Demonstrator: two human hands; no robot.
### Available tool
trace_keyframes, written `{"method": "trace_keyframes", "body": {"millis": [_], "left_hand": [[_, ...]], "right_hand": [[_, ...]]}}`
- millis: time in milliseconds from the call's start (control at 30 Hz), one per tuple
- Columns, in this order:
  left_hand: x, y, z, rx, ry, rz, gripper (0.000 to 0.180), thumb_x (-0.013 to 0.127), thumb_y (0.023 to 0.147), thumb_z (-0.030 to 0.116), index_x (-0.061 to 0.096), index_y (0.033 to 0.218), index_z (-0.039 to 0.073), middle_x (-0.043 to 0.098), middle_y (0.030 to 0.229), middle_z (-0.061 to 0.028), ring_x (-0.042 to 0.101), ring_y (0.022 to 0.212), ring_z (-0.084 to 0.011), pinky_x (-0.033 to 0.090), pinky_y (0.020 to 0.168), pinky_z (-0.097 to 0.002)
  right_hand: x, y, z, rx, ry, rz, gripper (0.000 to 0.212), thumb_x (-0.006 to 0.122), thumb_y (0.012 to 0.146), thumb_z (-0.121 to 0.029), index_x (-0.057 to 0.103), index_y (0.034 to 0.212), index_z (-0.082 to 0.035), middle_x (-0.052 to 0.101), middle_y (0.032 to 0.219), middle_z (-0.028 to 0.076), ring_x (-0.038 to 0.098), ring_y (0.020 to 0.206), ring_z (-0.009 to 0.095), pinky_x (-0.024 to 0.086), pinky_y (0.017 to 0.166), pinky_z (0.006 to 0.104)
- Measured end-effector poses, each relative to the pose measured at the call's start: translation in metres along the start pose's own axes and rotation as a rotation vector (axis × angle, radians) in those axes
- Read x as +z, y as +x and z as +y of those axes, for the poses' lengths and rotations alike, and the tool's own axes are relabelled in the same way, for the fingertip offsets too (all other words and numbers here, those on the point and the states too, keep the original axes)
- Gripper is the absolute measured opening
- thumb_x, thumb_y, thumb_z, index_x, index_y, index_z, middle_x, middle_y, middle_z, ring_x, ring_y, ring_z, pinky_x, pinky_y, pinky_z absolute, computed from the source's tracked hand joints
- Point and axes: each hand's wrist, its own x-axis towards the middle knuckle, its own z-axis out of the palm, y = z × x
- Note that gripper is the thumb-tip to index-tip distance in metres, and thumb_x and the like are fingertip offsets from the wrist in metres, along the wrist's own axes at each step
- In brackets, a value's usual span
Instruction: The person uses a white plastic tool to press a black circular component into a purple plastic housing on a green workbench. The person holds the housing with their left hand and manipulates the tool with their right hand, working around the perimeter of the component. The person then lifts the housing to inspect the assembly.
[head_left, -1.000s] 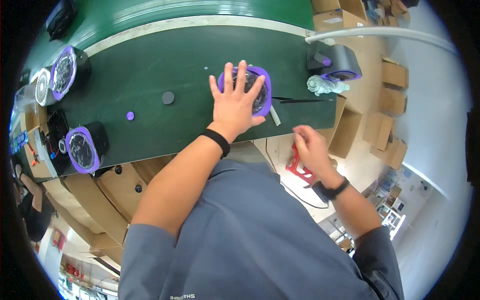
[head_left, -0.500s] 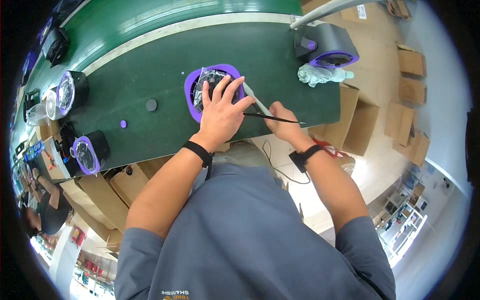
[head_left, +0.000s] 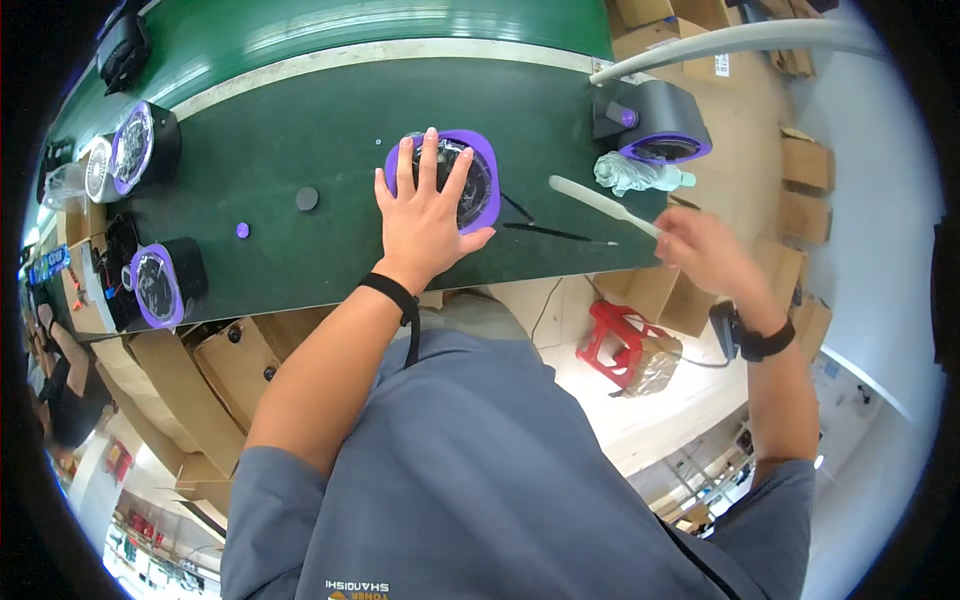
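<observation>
My left hand point(head_left: 422, 212) lies with fingers spread over a purple-rimmed unit point(head_left: 491, 178), whose dark round middle is covered with clear plastic film. The palm hides its lower left part. Off to the right, past the bench's edge, my right hand point(head_left: 708, 255) grips a long pale plastic spatula point(head_left: 598, 203) by one end. Its flat blade points back left over the bench. Between the unit and the spatula, a thin black stick point(head_left: 550, 234) with a pale tip rests on the green surface. A shorter black piece point(head_left: 517, 208) is beside it.
A dark grey purple-rimmed housing point(head_left: 665, 125) and a crumpled clear bag point(head_left: 635, 174) are at the bench's right end. Similar units point(head_left: 160, 285) line the left end. A grey disc point(head_left: 307, 199) and purple cap point(head_left: 242, 230) lie between. A red stool point(head_left: 625, 345) stands below.
My right hand has swung right, away from the unit, carrying the spatula. My left hand stays on the unit, its fingers now flatter. The view has shifted, showing more of the red stool.
</observation>
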Motion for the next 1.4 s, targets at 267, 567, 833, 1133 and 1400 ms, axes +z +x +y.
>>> {"method": "trace_keyframes", "body": {"millis": [267, 567, 833, 1133, 1400], "left_hand": [[0.009, 0.001, 0.002, -0.034, -0.058, 0.082, 0.108, 0.094, 0.064, 0.059, 0.052, 0.160, 0.030, 0.031, 0.175, -0.0194, 0.026, 0.161, -0.0472, 0.035, 0.113, -0.0785], [0.010, 0.000, 0.000, -0.039, -0.066, 0.065, 0.111, 0.093, 0.063, 0.062, 0.051, 0.162, 0.031, 0.030, 0.176, -0.0200, 0.023, 0.162, -0.0470, 0.035, 0.113, -0.0785], [0.011, 0.000, -0.001, -0.047, -0.082, 0.068, 0.112, 0.093, 0.064, 0.062, 0.051, 0.162, 0.031, 0.029, 0.176, -0.0200, 0.024, 0.162, -0.0469, 0.035, 0.113, -0.0789], [0.012, 0.000, -0.002, -0.041, -0.112, 0.073, 0.112, 0.093, 0.064, 0.062, 0.049, 0.163, 0.031, 0.028, 0.177, -0.0195, 0.024, 0.162, -0.0472, 0.034, 0.113, -0.0790], [0.010, 0.000, -0.002, -0.048, -0.103, 0.053, 0.112, 0.093, 0.064, 0.062, 0.049, 0.163, 0.031, 0.029, 0.176, -0.0197, 0.023, 0.163, -0.0472, 0.034, 0.113, -0.0784]], "right_hand": [[-0.007, 0.031, -0.085, -0.312, -0.382, 0.054, 0.032, 0.058, 0.103, -0.016, 0.077, 0.125, -0.002, 0.076, 0.101, 0.027, 0.072, 0.097, 0.049, 0.057, 0.091, 0.0540], [0.010, 0.036, -0.115, -0.289, -0.508, 0.040, 0.026, 0.059, 0.102, -0.015, 0.079, 0.105, 0.002, 0.075, 0.097, 0.028, 0.073, 0.095, 0.047, 0.057, 0.087, 0.0546], [0.011, 0.040, -0.141, -0.266, -0.644, -0.020, 0.022, 0.060, 0.096, -0.009, 0.077, 0.095, 0.005, 0.074, 0.093, 0.031, 0.073, 0.091, 0.049, 0.059, 0.084, 0.0554], [0.013, 0.041, -0.149, -0.220, -0.729, -0.023, 0.020, 0.061, 0.089, -0.004, 0.079, 0.094, 0.004, 0.076, 0.092, 0.030, 0.076, 0.090, 0.048, 0.061, 0.083, 0.0545], [0.014, 0.037, -0.158, -0.179, -0.794, -0.036, 0.020, 0.062, 0.087, -0.003, 0.078, 0.095, 0.006, 0.076, 0.095, 0.030, 0.076, 0.094, 0.047, 0.062, 0.084, 0.0543]]}}
